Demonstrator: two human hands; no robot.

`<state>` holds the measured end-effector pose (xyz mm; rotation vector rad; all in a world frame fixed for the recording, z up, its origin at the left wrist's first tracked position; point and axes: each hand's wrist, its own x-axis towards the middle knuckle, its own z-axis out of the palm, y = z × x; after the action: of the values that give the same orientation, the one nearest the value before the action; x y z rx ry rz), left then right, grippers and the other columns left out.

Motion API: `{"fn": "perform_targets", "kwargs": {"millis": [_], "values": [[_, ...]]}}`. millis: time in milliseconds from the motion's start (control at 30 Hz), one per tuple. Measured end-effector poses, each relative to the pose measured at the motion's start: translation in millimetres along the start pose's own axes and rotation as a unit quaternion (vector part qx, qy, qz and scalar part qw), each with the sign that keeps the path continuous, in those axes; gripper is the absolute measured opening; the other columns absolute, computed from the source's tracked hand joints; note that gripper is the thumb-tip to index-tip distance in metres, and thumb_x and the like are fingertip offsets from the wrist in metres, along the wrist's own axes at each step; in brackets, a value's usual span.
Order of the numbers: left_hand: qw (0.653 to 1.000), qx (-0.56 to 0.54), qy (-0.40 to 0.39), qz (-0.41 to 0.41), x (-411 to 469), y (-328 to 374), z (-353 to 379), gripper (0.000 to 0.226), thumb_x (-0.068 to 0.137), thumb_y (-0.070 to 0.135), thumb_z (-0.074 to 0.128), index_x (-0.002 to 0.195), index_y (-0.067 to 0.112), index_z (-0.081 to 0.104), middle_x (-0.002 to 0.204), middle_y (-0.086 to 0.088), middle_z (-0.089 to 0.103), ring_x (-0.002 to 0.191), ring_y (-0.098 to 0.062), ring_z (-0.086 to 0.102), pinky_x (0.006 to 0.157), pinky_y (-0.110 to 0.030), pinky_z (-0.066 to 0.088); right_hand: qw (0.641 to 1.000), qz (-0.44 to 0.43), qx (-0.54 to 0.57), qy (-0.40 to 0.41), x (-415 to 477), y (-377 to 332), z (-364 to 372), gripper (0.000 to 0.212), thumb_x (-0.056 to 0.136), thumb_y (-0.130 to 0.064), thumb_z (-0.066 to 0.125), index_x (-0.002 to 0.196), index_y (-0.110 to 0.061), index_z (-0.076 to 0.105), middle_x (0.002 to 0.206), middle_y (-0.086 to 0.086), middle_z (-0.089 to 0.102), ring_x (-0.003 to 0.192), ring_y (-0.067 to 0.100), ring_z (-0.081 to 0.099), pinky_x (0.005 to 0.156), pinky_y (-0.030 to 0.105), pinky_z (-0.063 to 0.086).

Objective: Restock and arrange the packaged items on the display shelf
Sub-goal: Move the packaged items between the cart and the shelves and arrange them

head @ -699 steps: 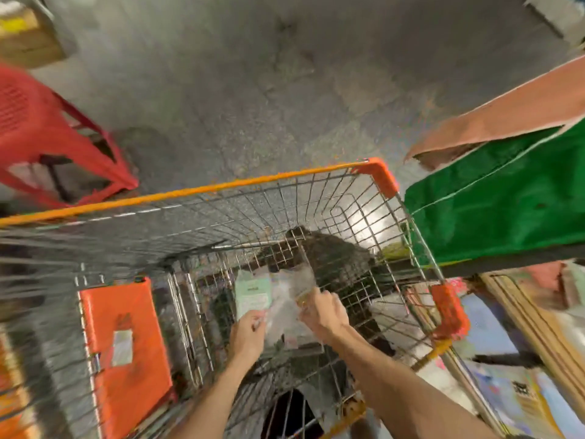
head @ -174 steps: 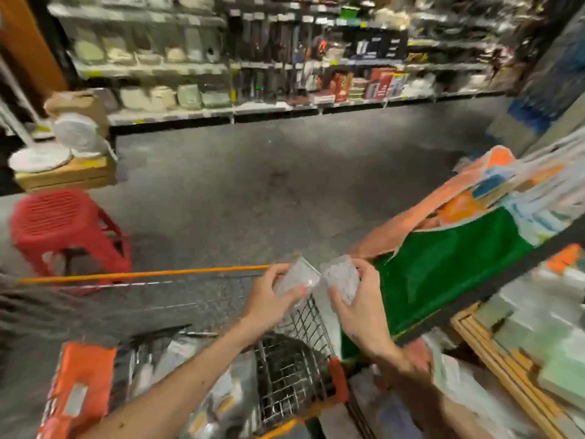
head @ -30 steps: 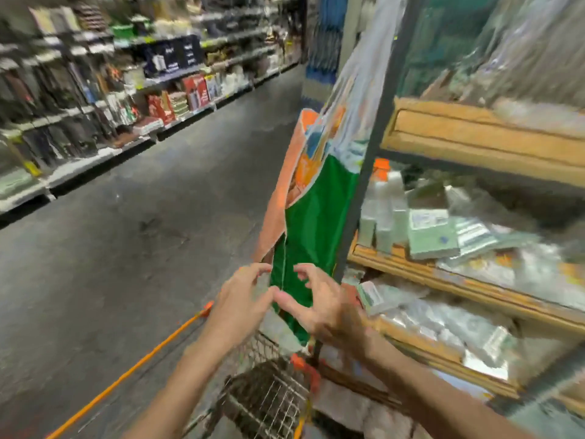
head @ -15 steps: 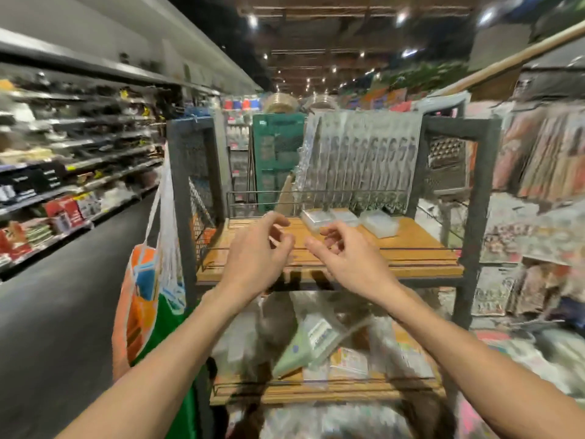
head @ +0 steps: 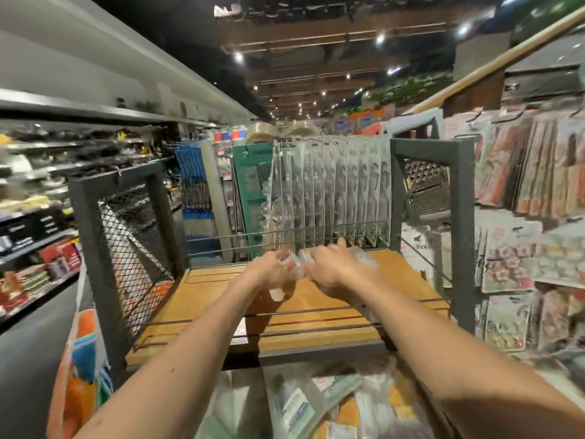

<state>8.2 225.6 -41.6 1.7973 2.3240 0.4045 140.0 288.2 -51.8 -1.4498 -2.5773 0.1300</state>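
**Both hands meet over clear packs on the top shelf**

A small clear plastic pack (head: 296, 264) sits between the two hands, above the middle of the flat orange-brown wooden shelf board (head: 205, 299), toward its back edge. The left hand (head: 269, 272) has its fingers curled round this pack, and a sliver of clear plastic shows under the palm. The right hand (head: 330, 269) touches the pack from the other side; motion blur hides its fingers, so I cannot tell whether they pinch or only press. A second clear plastic pack (head: 364, 259) lies on the board just beside the right hand, on the side away from the left hand.

Behind the board's back edge hangs a row of long transparent packets (head: 335, 191), side by side above a thin wire rail. A thin wire rail (head: 316, 315) also runs along the board's front edge. The dark grey metal frame with mesh side panels (head: 126, 236) encloses the board at both ends. Below the board, a lower level holds a loose heap of pale green and clear bagged items (head: 300, 403). To the left of the board, an orange, blue and green bag (head: 79, 359) hangs on the frame. To its right, floral printed packs (head: 509, 264) cover a wall display.
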Motion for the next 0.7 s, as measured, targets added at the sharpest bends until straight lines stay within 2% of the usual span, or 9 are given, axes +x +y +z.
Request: {"fn": "perform_targets", "kwargs": {"millis": [33, 100, 167, 300, 400, 467, 533, 600, 700], "values": [[1.0, -0.009, 0.004, -0.011, 1.1, -0.7, 2.5, 0.046, 0.102, 0.043, 0.035, 0.139, 0.017, 0.043, 0.142, -0.011, 0.048, 0.123, -0.029, 0.05, 0.102, -0.039, 0.041, 1.0, 0.001, 0.004, -0.004, 1.9, -1.7, 1.8, 0.043, 0.096, -0.044, 0.041, 0.121, -0.012, 0.053, 0.124, 0.018, 0.057, 0.124, 0.038, 0.035, 0.098, 0.048, 0.035], [0.998, -0.047, 0.033, -0.04, 5.5, -3.7, 2.7, 0.044, 0.095, 0.052, 0.046, 0.122, 0.018, 0.048, 0.112, -0.007, 0.061, 0.096, -0.022, 0.059, 0.085, -0.037, 0.05, 1.0, -0.014, -0.002, 0.015, 9.2, -6.6, 2.9, 0.04, 0.093, -0.042, 0.046, 0.12, -0.013, 0.05, 0.122, 0.018, 0.058, 0.119, 0.038, 0.039, 0.095, 0.048, 0.038], [0.996, -0.056, 0.045, -0.061, 6.4, -6.6, -0.8, 0.047, 0.087, 0.055, 0.058, 0.113, 0.017, 0.047, 0.097, -0.001, 0.058, 0.087, -0.019, 0.059, 0.08, -0.035, 0.052, 1.0, -0.02, -0.009, 0.019, 10.1, -11.7, 0.6, 0.042, 0.091, -0.041, 0.052, 0.121, -0.013, 0.047, 0.122, 0.017, 0.057, 0.116, 0.039, 0.046, 0.094, 0.049, 0.04], [0.994, -0.067, 0.054, -0.069, -0.5, -9.9, -4.9, 0.051, 0.081, 0.047, 0.071, 0.115, 0.014, 0.053, 0.112, -0.004, 0.06, 0.097, -0.019, 0.059, 0.084, -0.034, 0.053, 0.999, -0.032, 0.015, 0.008, 5.8, -17.5, 4.0, 0.048, 0.089, -0.026, 0.062, 0.129, -0.011, 0.04, 0.128, 0.016, 0.048, 0.114, 0.036, 0.052, 0.091, 0.045, 0.045], [0.988, -0.122, 0.072, -0.067, -9.5, -14.7, -9.9, 0.045, 0.077, 0.032, 0.078, 0.112, 0.016, 0.053, 0.11, -0.001, 0.053, 0.094, -0.017, 0.052, 0.079, -0.031, 0.049, 0.998, -0.042, 0.049, 0.016, -3.3, -21.1, 4.2, 0.047, 0.091, -0.033, 0.058, 0.129, -0.01, 0.04, 0.128, 0.017, 0.047, 0.111, 0.034, 0.053, 0.089, 0.042, 0.046], [0.981, -0.154, 0.104, -0.056, -17.6, -17.9, -13.0, 0.045, 0.073, 0.024, 0.081, 0.109, 0.019, 0.054, 0.115, -0.001, 0.054, 0.097, -0.018, 0.053, 0.083, -0.035, 0.051, 0.995, -0.037, 0.082, 0.031, -12.9, -22.5, 1.5, 0.047, 0.091, -0.036, 0.057, 0.128, -0.011, 0.042, 0.128, 0.015, 0.048, 0.109, 0.032, 0.055, 0.087, 0.04, 0.048], [0.969, -0.189, 0.156, -0.035, -30.2, -26.4, -18.8, 0.042, 0.072, 0.022, 0.082, 0.106, 0.024, 0.057, 0.121, 0.0, 0.055, 0.107, -0.019, 0.052, 0.088, -0.037, 0.049, 0.99, -0.033, 0.113, 0.072, -25.7, -28.7, -1.9, 0.043, 0.092, -0.04, 0.056, 0.123, -0.013, 0.045, 0.124, 0.012, 0.051, 0.106, 0.029, 0.055, 0.083, 0.039, 0.048], [0.955, -0.224, 0.194, -0.002, -49.1, -29.5, -28.3, 0.04, 0.073, 0.025, 0.082, 0.106, 0.028, 0.06, 0.117, 0.006, 0.055, 0.112, -0.018, 0.052, 0.089, -0.034, 0.044, 0.981, -0.032, 0.139, 0.13, -40.7, -33.1, -4.4, 0.038, 0.091, -0.046, 0.055, 0.114, -0.016, 0.047, 0.117, 0.008, 0.054, 0.1, 0.025, 0.055, 0.076, 0.035, 0.046], [0.938, -0.249, 0.236, 0.053, -95.1, -33.0, -50.5, 0.038, 0.072, 0.028, 0.082, 0.104, 0.033, 0.062, 0.105, 0.019, 0.054, 0.099, -0.015, 0.06, 0.09, -0.036, 0.05, 0.957, -0.053, 0.194, 0.21, -72.9, -52.0, -13.5, 0.032, 0.09, -0.048, 0.057, 0.107, -0.022, 0.05, 0.11, -0.001, 0.053, 0.097, 0.016, 0.053, 0.072, 0.029, 0.037]]}}
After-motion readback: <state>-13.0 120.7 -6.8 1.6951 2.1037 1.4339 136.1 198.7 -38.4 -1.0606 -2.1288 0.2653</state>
